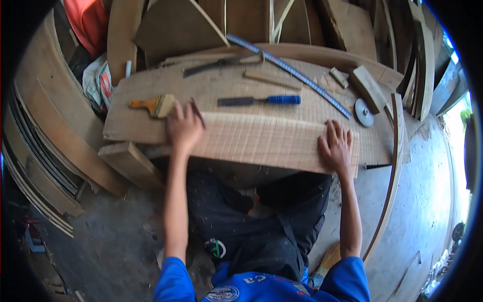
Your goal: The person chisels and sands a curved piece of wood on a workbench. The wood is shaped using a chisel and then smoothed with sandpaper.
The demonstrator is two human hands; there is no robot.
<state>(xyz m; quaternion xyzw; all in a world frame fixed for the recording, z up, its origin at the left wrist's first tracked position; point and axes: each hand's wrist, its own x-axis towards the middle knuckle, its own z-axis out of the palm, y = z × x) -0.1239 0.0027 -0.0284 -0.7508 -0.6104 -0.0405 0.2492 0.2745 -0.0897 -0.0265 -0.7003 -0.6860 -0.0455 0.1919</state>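
Note:
A pale wooden board (pixel 261 138) with light stripes across its grain lies along the near edge of the wooden worktop (pixel 136 126). My left hand (pixel 185 128) is at the board's left end, its fingers closed on a thin reddish-brown sheet (pixel 198 113) that looks like sandpaper. At the other end, my right hand (pixel 336 147) rests on the board with fingers spread. Just beyond my left hand is a paintbrush (pixel 153 105) with an orange handle. Past the board's far edge lies a blue-handled file (pixel 259 100).
A blue measuring strip (pixel 297 75) slants across the worktop. Near it are a grey disc (pixel 364 112), a wood block (pixel 368 89), a thin wood strip (pixel 271 79) and a dark blade-like tool (pixel 216 65). Curved wooden pieces (pixel 65 136) lean at the left; a wooden block (pixel 132 163) juts out below.

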